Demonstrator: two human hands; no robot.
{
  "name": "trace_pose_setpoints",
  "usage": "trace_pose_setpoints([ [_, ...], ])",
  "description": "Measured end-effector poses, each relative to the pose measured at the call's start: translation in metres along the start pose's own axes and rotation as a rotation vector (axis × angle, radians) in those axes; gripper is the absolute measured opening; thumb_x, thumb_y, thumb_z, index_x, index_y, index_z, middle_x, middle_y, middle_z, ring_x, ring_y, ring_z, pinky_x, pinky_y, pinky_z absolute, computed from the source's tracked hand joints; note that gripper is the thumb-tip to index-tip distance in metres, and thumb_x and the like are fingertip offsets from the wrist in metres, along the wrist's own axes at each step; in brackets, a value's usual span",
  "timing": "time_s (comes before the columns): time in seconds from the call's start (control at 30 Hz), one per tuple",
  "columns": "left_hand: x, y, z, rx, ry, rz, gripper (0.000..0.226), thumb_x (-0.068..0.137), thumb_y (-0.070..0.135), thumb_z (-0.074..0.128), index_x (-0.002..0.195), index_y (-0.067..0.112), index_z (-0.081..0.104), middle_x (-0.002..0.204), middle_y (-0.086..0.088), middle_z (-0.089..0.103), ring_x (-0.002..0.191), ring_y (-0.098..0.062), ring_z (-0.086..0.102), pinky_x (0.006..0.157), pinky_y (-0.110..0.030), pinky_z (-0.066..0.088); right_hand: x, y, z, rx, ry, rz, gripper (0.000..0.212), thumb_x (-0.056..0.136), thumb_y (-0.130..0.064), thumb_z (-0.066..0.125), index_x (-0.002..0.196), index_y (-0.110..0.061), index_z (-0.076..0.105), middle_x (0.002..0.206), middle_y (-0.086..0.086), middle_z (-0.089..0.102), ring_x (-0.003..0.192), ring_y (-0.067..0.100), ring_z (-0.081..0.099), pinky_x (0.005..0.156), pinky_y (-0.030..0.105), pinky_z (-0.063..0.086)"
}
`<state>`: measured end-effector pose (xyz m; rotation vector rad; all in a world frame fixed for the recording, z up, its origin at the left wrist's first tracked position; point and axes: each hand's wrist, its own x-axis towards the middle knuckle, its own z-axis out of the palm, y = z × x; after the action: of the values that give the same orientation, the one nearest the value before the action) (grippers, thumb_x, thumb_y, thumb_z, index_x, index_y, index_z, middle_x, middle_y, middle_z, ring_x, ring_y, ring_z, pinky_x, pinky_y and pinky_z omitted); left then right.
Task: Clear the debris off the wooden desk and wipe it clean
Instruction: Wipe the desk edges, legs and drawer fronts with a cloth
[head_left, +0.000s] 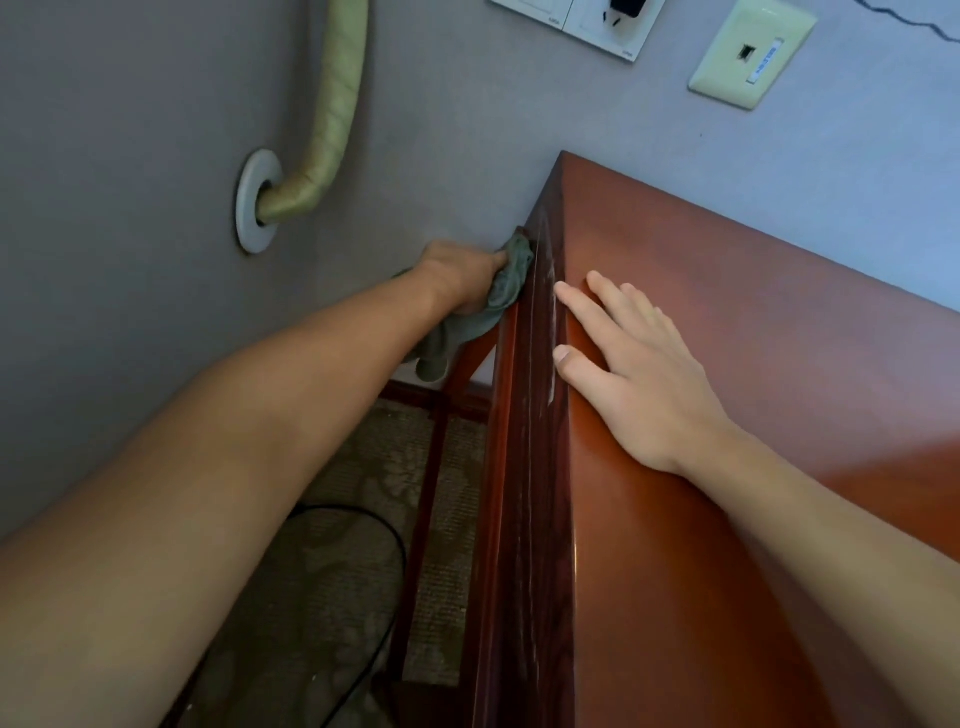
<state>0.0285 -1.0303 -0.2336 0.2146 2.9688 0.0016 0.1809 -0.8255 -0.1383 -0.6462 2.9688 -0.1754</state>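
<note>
Head view, looking down along the left side of the wooden counter (727, 364). The top is reddish-brown and glossy, set against a grey wall (130, 156).

Left hand (457, 275): arm reaches out beside the counter, near the far corner. Its grip is closed around a grey-green cloth (511, 283), fingers curled about the bunched fabric. The cloth is pressed against the counter's side face just below the top edge, close to the wall. A loose tail of the cloth hangs down beneath the hand.

Right hand (634, 364): lies flat on the counter top, palm down, fingers straight and slightly spread, holding nothing. Fingertips (563, 291) reach the left edge of the top; the thumb rests right at that edge.

Pale streaks (550, 322) run along the edge and side face of the counter beside the right hand; whether dust or scuffing, cannot tell.

Elsewhere: a tape-wrapped pipe (332, 124) enters the wall through a white round collar (257, 200). Wall plates sit above: a white socket panel (576, 21) and a cream data socket (750, 54). Patterned carpet (337, 571) below, with a black cable (384, 530) looping across it.
</note>
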Motion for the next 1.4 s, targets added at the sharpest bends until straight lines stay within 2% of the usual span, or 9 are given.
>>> trace_pose_setpoints([
  [0.27, -0.119, 0.023, 0.047, -0.131, 0.107, 0.083, 0.072, 0.099, 0.044, 0.057, 0.159, 0.038, 0.018, 0.102, -0.004, 0.069, 0.087, -0.029, 0.065, 0.067, -0.037, 0.044, -0.002, -0.003, 0.001, 0.000, 0.040, 0.004, 0.059, 0.108, -0.056, 0.031, 0.164, -0.045, 0.016, 0.174, -0.011, 0.006, 0.161, 0.017, 0.000, 0.131, 0.044, 0.003],
  [0.5, -0.268, 0.055, 0.078, -0.269, 0.156, 0.147, 0.060, 0.098, 0.042, 0.058, 0.150, 0.041, 0.028, 0.104, 0.003, 0.065, 0.088, -0.024, 0.068, 0.065, -0.034, 0.044, -0.006, -0.008, 0.000, 0.013, 0.051, 0.012, 0.058, 0.108, -0.055, 0.032, 0.163, -0.044, 0.020, 0.174, -0.008, 0.011, 0.161, 0.021, 0.005, 0.129, 0.048, 0.009],
  [0.67, -0.358, 0.080, 0.099, -0.533, 0.108, 0.118, 0.066, 0.093, 0.031, 0.063, 0.149, 0.044, 0.031, 0.121, 0.009, 0.065, 0.103, -0.015, 0.066, 0.080, -0.038, 0.058, -0.008, -0.010, 0.000, 0.009, 0.062, 0.011, 0.058, 0.108, -0.056, 0.030, 0.164, -0.043, 0.021, 0.174, -0.007, 0.012, 0.161, 0.022, 0.006, 0.129, 0.049, 0.009],
  [0.8, -0.404, 0.100, 0.098, -1.186, -0.069, 0.057, 0.076, 0.083, 0.028, 0.066, 0.150, 0.050, 0.037, 0.144, 0.022, 0.053, 0.133, 0.003, 0.050, 0.114, -0.032, 0.044, -0.009, -0.009, 0.002, 0.002, 0.074, 0.006, 0.059, 0.108, -0.057, 0.029, 0.164, -0.041, 0.021, 0.174, -0.005, 0.013, 0.161, 0.023, 0.007, 0.130, 0.049, 0.009],
  [0.93, -0.430, 0.121, 0.076, -1.519, -0.029, 0.062, 0.064, 0.093, 0.043, 0.057, 0.152, 0.052, 0.033, 0.147, 0.032, 0.048, 0.137, 0.011, 0.043, 0.115, -0.025, 0.037, -0.009, -0.007, 0.003, 0.009, 0.083, 0.005, 0.059, 0.107, -0.057, 0.030, 0.164, -0.041, 0.023, 0.174, -0.006, 0.014, 0.161, 0.022, 0.008, 0.130, 0.050, 0.011],
  [1.07, -0.411, 0.125, 0.073, -1.368, 0.117, -0.046, 0.038, 0.094, 0.047, 0.045, 0.128, 0.038, 0.056, 0.121, 0.017, 0.064, 0.113, -0.001, 0.062, 0.099, -0.035, 0.052, -0.005, -0.004, 0.004, 0.013, 0.103, -0.001, 0.059, 0.107, -0.058, 0.032, 0.163, -0.041, 0.026, 0.173, -0.005, 0.018, 0.160, 0.023, 0.011, 0.129, 0.050, 0.013],
  [1.17, -0.393, 0.120, 0.080, -1.250, 0.091, -0.156, 0.043, 0.086, 0.053, 0.035, 0.112, 0.027, 0.058, 0.108, 0.009, 0.060, 0.098, -0.006, 0.061, 0.092, -0.047, 0.053, -0.004, -0.003, 0.005, 0.030, 0.115, -0.002, 0.059, 0.106, -0.058, 0.034, 0.162, -0.041, 0.029, 0.172, -0.005, 0.021, 0.160, 0.022, 0.013, 0.128, 0.051, 0.015],
  [1.3, -0.402, 0.120, 0.063, -1.243, 0.035, -0.054, 0.045, 0.086, 0.060, 0.025, 0.110, 0.031, 0.050, 0.107, 0.015, 0.047, 0.098, -0.003, 0.055, 0.091, -0.037, 0.049, -0.003, 0.000, 0.004, 0.036, 0.125, -0.011, 0.061, 0.104, -0.060, 0.035, 0.161, -0.041, 0.031, 0.171, -0.005, 0.024, 0.159, 0.022, 0.016, 0.127, 0.053, 0.019],
  [1.4, -0.403, 0.124, 0.055, -1.199, 0.139, -0.061, 0.046, 0.092, 0.068, 0.016, 0.102, 0.036, 0.048, 0.103, 0.015, 0.049, 0.097, -0.002, 0.056, 0.088, -0.036, 0.048, -0.002, -0.001, 0.005, 0.031, 0.126, -0.010, 0.060, 0.104, -0.058, 0.036, 0.161, -0.040, 0.031, 0.171, -0.006, 0.024, 0.159, 0.021, 0.016, 0.127, 0.052, 0.020],
])
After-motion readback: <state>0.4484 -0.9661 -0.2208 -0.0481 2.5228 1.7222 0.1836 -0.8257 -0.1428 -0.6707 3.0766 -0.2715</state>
